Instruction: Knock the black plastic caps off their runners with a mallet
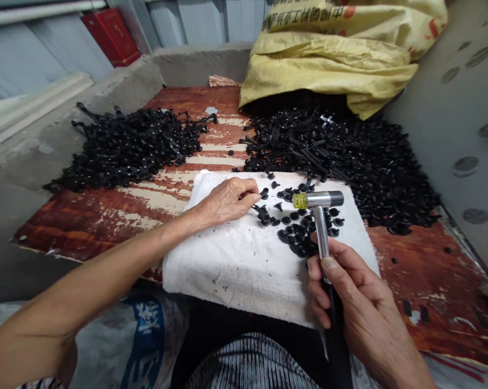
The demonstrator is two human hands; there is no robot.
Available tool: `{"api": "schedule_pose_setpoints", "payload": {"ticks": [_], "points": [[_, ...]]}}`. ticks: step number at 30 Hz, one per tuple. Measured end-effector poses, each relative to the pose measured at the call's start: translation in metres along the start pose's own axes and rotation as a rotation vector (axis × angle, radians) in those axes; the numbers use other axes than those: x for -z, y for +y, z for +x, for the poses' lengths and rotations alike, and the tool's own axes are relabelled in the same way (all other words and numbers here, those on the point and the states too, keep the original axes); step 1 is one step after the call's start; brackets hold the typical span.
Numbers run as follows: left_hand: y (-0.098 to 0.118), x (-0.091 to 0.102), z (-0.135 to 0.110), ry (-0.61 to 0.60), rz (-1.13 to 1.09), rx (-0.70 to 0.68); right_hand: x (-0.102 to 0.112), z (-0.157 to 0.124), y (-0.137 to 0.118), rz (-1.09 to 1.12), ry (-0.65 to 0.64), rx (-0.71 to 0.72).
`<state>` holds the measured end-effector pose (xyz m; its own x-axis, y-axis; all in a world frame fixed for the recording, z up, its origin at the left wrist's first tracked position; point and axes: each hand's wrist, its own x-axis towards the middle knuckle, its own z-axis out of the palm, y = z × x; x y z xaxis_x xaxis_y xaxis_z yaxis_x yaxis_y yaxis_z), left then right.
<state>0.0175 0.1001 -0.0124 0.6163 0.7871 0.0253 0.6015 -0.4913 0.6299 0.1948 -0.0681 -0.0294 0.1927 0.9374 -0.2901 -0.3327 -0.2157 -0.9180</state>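
My left hand (227,202) has its fingertips closed on a small black plastic fitting (263,193) over a folded white cloth (235,270) laid as padding, while my right hand (357,292) firmly grips a black-handled, yellow-tipped steel hammer (319,201) above loose black fittings (296,232).

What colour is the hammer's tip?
The hammer's tip is yellow, and it shows best in the head view.
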Motion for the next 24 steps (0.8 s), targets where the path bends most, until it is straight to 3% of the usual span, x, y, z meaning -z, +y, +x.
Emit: {"api": "schedule_pose_setpoints", "payload": {"ticks": [24], "points": [[0.0021,-0.0028,-0.0019,0.022,0.030,0.025,0.0004,-0.0006,-0.0003,0.007,-0.001,0.018]]}}
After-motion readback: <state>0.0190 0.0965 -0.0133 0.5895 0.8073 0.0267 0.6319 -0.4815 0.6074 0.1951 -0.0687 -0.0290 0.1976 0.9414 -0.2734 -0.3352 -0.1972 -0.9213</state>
